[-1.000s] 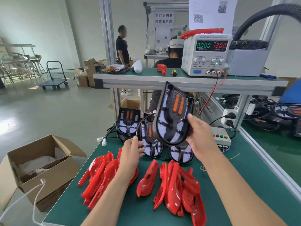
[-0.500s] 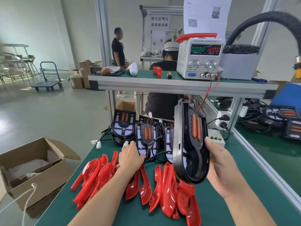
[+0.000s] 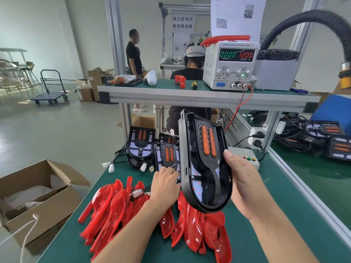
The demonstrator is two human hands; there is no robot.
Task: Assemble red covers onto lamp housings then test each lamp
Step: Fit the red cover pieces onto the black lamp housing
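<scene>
Head view: the left hand (image 3: pixel 165 184) reached among the housings on the bench, its fingertips hidden behind the raised lamp housing (image 3: pixel 204 162), so its grip could not be determined. The right hand (image 3: pixel 245 182) gripped that housing upright above the red covers (image 3: pixel 114 207) heaped on the green bench (image 3: pixel 266 234).

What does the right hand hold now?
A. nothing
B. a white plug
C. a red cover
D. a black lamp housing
D: the right hand grips the black lamp housing by its edge and holds it upright above the red covers on the table.
</scene>
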